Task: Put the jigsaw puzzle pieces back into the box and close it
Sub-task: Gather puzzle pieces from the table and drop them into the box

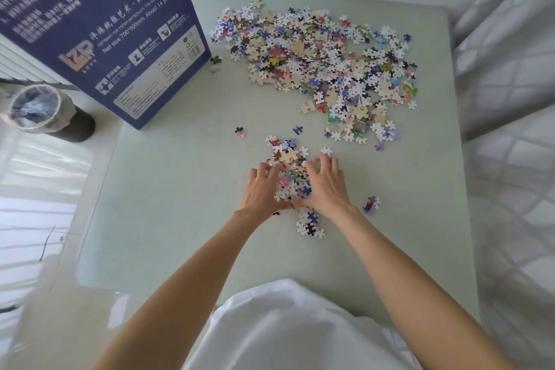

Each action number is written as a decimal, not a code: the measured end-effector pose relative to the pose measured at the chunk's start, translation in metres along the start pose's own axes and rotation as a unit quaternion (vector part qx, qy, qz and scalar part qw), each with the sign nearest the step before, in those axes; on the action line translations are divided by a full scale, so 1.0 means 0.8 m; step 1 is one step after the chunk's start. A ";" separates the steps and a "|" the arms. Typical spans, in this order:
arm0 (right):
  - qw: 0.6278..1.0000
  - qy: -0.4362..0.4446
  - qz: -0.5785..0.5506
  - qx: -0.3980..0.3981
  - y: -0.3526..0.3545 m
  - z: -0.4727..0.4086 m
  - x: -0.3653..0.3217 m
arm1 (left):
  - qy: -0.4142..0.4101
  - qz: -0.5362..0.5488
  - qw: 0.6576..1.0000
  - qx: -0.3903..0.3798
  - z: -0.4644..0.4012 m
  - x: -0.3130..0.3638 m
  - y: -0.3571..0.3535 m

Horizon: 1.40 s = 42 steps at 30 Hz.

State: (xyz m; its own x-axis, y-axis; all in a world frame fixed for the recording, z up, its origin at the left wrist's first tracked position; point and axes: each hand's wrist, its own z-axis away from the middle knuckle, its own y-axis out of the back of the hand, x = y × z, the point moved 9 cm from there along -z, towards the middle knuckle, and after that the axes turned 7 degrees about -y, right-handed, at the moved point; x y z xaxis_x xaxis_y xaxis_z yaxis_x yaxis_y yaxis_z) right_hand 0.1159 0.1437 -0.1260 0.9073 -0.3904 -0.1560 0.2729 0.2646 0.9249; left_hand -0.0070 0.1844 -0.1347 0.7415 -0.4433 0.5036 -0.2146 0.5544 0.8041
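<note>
Between both cupped hands, small multicoloured puzzle-piece heap (289, 177)

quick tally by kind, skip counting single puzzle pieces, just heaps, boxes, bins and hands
puzzle piece heaps: 2, big heap, small heap
puzzle box: 1
waste bin: 1
hands: 2, left hand, right hand
total: 6

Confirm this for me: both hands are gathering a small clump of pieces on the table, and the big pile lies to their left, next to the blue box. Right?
Not quite. The head view shows the big pile up and to the right of the hands, with the blue box at far left. The rest holds: left hand and right hand cup a small clump on the table.
</note>
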 end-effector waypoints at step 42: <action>0.958 -0.079 -0.274 0.013 0.032 0.010 0.054 | -0.032 -0.043 0.997 0.056 -0.016 0.012 0.046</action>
State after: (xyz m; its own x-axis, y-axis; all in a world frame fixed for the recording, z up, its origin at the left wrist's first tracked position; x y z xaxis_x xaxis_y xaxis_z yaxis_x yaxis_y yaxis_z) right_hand 0.1597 0.1267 -0.1061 0.5694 -0.5934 -0.5689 0.6854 -0.0395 0.7271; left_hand 0.0000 0.2095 -0.1040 0.7191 -0.5323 0.4468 -0.2239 0.4311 0.8741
